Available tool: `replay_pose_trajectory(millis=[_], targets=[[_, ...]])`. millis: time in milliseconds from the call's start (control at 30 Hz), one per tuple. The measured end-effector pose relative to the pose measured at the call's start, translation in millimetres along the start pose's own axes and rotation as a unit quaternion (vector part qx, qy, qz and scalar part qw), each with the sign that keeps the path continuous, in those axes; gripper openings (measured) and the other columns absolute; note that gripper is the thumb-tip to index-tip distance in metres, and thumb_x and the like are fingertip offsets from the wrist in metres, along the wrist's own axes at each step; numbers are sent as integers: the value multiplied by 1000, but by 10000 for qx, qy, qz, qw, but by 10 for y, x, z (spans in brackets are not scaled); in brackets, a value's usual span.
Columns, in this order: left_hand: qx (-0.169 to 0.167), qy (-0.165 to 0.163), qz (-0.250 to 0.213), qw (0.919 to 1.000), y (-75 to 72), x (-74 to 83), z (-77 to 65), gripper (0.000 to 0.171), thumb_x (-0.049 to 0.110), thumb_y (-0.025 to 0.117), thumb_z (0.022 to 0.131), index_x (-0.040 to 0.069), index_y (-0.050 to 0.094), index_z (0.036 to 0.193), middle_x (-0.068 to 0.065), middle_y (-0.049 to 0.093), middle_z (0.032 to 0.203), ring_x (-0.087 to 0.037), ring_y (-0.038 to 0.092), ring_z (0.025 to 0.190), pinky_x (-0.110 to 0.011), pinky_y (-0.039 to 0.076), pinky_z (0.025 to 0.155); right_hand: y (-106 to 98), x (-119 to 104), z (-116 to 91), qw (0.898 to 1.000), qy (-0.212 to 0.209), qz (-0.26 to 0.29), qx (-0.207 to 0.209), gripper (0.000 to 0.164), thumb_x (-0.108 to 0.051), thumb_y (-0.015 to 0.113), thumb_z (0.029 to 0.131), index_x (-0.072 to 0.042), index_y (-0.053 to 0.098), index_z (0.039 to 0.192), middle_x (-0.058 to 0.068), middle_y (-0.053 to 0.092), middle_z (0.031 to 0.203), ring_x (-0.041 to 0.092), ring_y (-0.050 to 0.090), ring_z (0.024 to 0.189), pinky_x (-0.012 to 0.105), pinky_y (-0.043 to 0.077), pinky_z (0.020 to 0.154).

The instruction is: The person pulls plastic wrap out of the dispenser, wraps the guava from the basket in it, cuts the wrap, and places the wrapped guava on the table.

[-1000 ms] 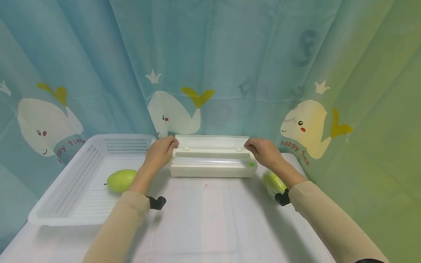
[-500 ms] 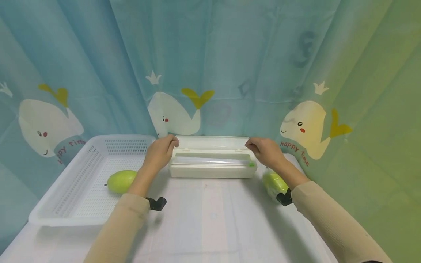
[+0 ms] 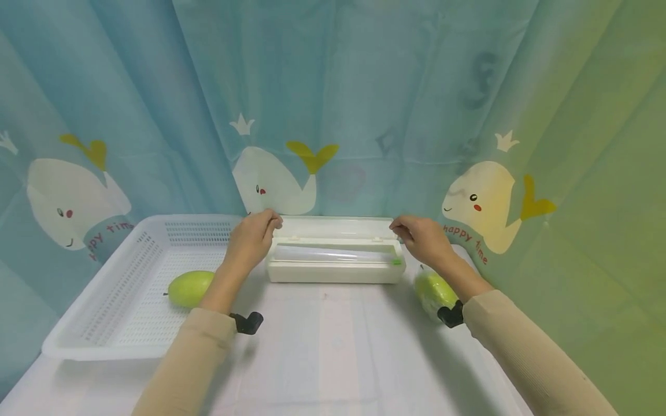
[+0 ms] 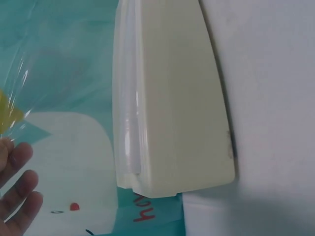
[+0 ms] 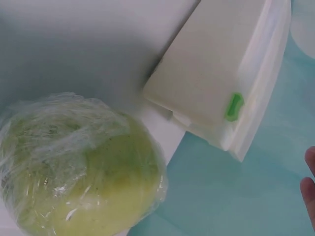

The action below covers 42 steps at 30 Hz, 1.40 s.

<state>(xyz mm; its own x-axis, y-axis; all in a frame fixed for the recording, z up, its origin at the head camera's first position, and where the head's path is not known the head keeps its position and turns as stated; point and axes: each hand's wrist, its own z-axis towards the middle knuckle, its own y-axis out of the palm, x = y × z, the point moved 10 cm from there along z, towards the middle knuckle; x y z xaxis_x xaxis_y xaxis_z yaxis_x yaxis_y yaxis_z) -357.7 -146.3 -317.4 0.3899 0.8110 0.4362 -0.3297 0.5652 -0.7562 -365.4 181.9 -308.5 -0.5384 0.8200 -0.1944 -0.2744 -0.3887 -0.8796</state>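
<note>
A white cling film dispenser [image 3: 335,273] sits at the back of the table with its lid raised, showing the film roll [image 3: 333,254] inside. My left hand [image 3: 252,237] pinches clear cling film [image 4: 24,73], which stretches up from its fingertips in the left wrist view. At the dispenser's other end, my right hand [image 3: 420,236] has thumb and fingers drawn together in a matching pinch, level with the lid. Only two of its fingertips [image 5: 308,189] show in the right wrist view. The film between the hands is barely visible from the head.
A white perforated basket [image 3: 83,306] stands at the left, holding a green fruit [image 3: 187,289] with a stem. Under my right forearm lies a green fruit wrapped in film [image 3: 433,292]. A whale-print curtain [image 3: 359,104] hangs right behind the dispenser.
Both hands have risen slightly relative to the dispenser, keeping their pinched pose. The film on the roll lies at a different slant. Basket and fruits stay in place.
</note>
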Motion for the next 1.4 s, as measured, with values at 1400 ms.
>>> replay_pose_trajectory(millis=[1400], targets=[[925, 357, -57, 9951, -397, 230, -87, 16, 22, 60, 100, 8, 69, 100, -9, 70, 85, -28, 60, 76, -41, 48, 59, -448, -243, 33, 9947, -629, -19, 817, 7, -9, 67, 95, -10, 73, 98, 5, 76, 94, 21, 70, 76, 40, 55, 66]])
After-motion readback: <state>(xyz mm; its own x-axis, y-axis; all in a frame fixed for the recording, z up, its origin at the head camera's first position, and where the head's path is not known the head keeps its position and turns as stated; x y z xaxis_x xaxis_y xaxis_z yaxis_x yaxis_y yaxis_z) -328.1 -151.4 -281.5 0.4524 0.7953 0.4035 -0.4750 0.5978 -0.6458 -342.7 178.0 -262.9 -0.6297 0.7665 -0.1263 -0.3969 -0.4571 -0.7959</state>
